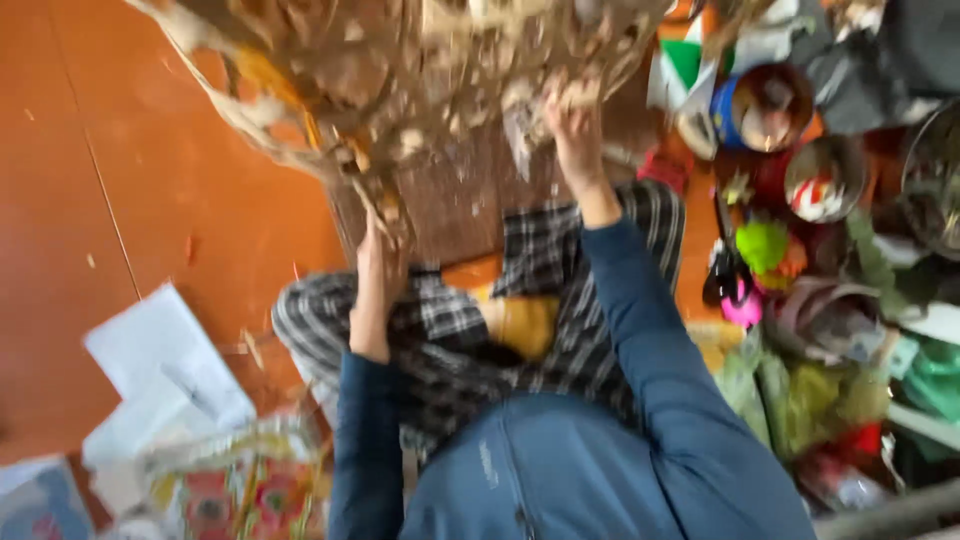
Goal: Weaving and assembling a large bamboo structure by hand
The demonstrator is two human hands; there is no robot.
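Hands point(575, 125) gripping ragged cardboard point(400, 70), left point(375, 265) at lower edge, right up top; tearing midway, scraps on floor point(150, 150), most intact.

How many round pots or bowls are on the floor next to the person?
3 that I can tell: a blue-sided tub at top right, a metal bowl below it, and a larger bowl at the right edge. Clutter may hide more.

Colourful flat packet point(240, 480) bottom left on floor; white paper packages point(165, 365) just above.
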